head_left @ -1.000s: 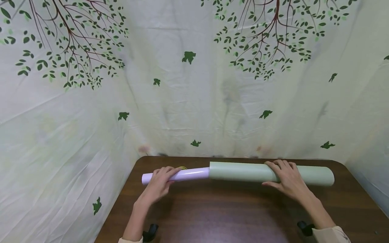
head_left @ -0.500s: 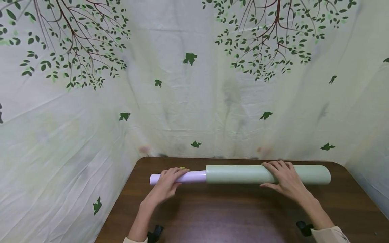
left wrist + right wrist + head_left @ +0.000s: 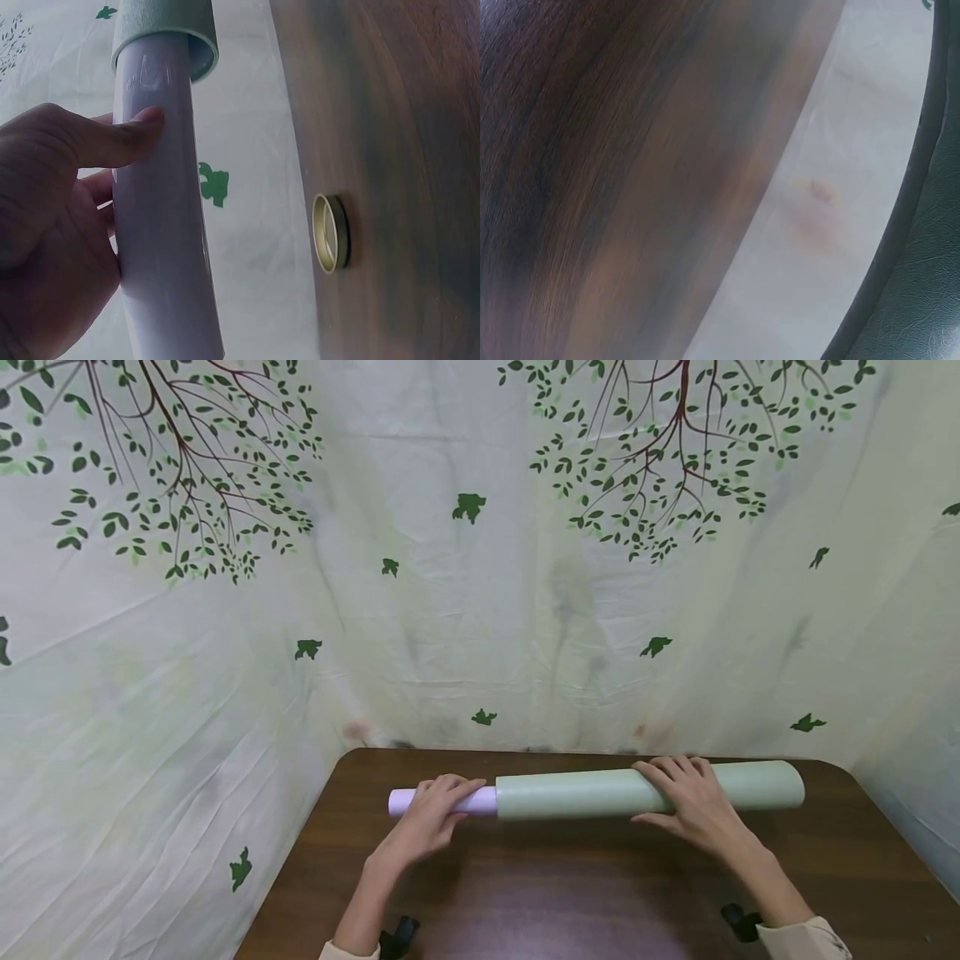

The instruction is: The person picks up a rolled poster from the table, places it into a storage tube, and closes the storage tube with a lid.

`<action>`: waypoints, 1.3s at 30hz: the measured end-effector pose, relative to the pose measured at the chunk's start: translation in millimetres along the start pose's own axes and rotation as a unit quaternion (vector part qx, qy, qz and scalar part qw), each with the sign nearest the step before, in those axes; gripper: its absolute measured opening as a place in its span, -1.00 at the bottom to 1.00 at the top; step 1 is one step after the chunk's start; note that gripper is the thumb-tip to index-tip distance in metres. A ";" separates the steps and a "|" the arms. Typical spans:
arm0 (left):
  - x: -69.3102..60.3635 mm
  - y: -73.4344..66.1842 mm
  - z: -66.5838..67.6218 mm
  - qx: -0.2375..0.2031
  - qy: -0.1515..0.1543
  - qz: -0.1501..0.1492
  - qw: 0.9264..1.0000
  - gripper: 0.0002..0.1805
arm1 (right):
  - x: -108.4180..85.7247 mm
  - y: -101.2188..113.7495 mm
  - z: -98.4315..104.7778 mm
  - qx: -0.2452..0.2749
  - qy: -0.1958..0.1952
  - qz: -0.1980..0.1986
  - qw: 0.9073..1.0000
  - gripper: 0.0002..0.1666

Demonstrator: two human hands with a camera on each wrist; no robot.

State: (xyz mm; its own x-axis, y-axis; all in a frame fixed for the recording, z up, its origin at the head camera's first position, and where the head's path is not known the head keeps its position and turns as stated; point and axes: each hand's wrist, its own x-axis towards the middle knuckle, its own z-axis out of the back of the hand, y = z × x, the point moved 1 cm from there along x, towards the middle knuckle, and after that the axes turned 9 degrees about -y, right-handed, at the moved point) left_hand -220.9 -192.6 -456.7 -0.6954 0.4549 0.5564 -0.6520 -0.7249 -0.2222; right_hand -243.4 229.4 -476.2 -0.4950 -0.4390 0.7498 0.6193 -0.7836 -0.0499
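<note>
A pale purple tube (image 3: 477,802) enters the left end of a wider pale green tube (image 3: 570,796). My left hand (image 3: 429,817) grips the purple tube, its thumb lying along the side in the left wrist view, where the purple tube (image 3: 161,202) goes into the open end of the green one (image 3: 166,16). Farther right, my right hand (image 3: 693,802) holds the green tube from above, fingers over its far side and thumb on the near side. The right wrist view shows a dark green curved surface (image 3: 907,277) at its right side, but no hand.
A gold-coloured ring-shaped lid (image 3: 330,233) lies on the brown wooden table (image 3: 555,893), near its far edge. Behind the table hangs a pale cloth (image 3: 420,635) printed with branches and green leaves.
More of the purple tube is inside the green one. My left hand has moved right and my right hand slightly left, so the hands are closer together; the green tube's right end has risen slightly.
</note>
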 end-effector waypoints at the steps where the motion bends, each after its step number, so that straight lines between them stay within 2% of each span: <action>1: 0.5 -0.9 -1.1 -0.001 0.001 -0.001 1.000 -0.41 | 0.2 0.5 -0.4 -0.001 0.000 0.001 1.000 0.01; 7: 2.8 -6.6 -6.8 -0.010 0.008 -0.002 1.000 -0.42 | -0.6 2.7 -2.9 -0.007 0.004 0.003 1.000 0.00; 13: 4.9 -12.1 -11.5 0.003 0.021 -0.005 1.000 -0.46 | -2.1 4.5 -4.0 -0.006 0.005 -0.006 1.000 -0.02; 23: 3.9 -15.0 -18.2 -0.001 -0.001 -0.006 1.000 -0.42 | -5.6 5.7 -4.4 0.001 -0.002 -0.014 1.000 -0.04; 31: 6.0 -17.5 -21.9 0.028 0.009 0.007 1.000 -0.24 | -9.2 5.9 -5.8 0.004 -0.002 -0.028 1.000 -0.02; 36: 4.7 -16.0 -16.9 0.045 -0.015 -0.002 0.999 -0.13 | -11.4 5.7 -6.7 0.008 -0.009 -0.031 0.999 -0.01; 39: 1.2 -8.5 -4.7 0.027 -0.046 0.014 0.998 -0.17 | -12.1 5.0 -6.4 0.010 -0.010 -0.035 0.999 0.00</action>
State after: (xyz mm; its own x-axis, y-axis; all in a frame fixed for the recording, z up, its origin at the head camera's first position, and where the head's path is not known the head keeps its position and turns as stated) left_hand -217.6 -183.5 -457.9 -0.6809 0.3856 0.6226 -0.6136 -0.7644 -0.1977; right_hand -238.2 228.0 -489.7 -0.5246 -0.3744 0.7646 0.5965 -0.8024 0.0163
